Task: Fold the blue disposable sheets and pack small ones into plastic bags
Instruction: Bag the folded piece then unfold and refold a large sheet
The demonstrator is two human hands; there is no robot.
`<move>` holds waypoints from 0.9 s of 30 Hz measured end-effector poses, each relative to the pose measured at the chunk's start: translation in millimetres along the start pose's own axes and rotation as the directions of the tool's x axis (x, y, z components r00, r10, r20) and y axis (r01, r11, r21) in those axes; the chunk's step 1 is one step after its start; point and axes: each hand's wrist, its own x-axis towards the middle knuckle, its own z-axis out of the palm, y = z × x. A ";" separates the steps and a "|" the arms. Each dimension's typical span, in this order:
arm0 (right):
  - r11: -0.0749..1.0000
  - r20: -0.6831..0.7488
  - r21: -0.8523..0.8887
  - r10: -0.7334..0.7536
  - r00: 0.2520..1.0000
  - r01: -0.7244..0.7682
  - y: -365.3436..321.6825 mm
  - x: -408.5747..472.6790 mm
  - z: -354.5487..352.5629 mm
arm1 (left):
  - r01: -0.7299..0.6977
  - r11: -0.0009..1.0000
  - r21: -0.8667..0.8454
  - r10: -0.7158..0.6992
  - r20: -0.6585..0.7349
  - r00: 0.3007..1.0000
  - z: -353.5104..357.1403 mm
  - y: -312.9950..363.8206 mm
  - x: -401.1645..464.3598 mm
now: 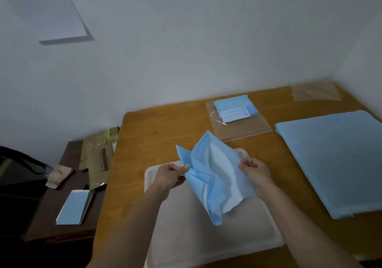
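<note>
Both hands — left hand [170, 173], right hand [255, 169] — pinch small blue sheet [215, 176]

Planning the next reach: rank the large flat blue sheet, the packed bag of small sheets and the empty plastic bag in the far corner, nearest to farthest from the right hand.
1. Large flat blue sheet: just to the right of the right hand.
2. Packed bag of small sheets: farther back on the table, slightly left of the hand.
3. Empty plastic bag: far right corner, by the wall.
</note>
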 end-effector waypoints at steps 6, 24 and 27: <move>0.961 -0.246 -0.234 0.088 0.965 -0.148 45.6 10.4 -23.1 | 0.174 0.974 -0.144 -0.183 -0.049 0.982 -18.1 -44.9 0.0; 0.687 0.500 -0.686 0.205 0.842 0.240 102.3 -18.9 13.5 | 0.462 0.822 0.332 -0.545 0.224 0.808 -8.6 -91.4 -22.2; 0.540 0.582 -0.762 0.329 0.744 0.357 117.6 -28.4 25.6 | 0.446 0.810 0.381 -0.566 0.312 0.763 -2.8 -96.1 -24.2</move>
